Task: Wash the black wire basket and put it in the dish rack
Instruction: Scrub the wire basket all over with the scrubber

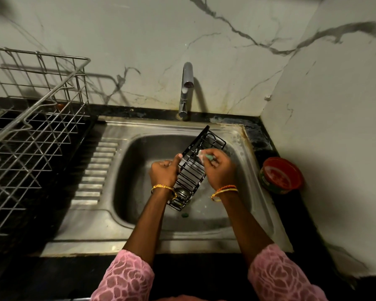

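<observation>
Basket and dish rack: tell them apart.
The basket is black, the dish rack bare silver metal. The basket is small and held tilted over the sink by the left hand; the rack is much larger and stands on the counter. Both are open wire grids.

The scene is dim, with a warm cast. Light arrives from above and the left: the tap (pixel 186 90) throws a curved shadow rightward onto the marble wall (pixel 226 51), and the dish rack (pixel 35 118) casts a grid shadow on the wall behind it. The sink (pixel 126 183) shows soft, dull reflections without hard glare. The black table (pixel 59 276) loses all detail in shadow. Wide-angle distortion bends lines near the edges. The upper left corner is smeared and dark.
</observation>
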Motion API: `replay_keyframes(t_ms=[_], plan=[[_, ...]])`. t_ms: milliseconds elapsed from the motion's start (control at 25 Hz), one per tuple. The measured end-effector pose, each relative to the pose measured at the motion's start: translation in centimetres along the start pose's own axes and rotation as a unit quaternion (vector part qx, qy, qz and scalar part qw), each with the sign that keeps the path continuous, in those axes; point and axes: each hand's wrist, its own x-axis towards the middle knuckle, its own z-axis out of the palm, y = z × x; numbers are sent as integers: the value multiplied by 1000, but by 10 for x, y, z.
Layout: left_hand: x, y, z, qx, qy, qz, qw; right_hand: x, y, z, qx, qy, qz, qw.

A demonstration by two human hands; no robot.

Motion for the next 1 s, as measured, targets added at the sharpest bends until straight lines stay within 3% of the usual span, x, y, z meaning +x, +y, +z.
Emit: replay_keyframes(t_ms=[240, 880, 1000], plan=[[-4, 1, 3, 28, 2, -1, 1000, 16, 2, 26, -123, -67, -54, 989], [-2, -3, 2, 50, -10, 12, 999, -1, 13, 17, -133, -58, -64, 987], [0, -7, -1, 54, -11, -6, 998, -23, 32, -2, -134, -47, -27, 989]])
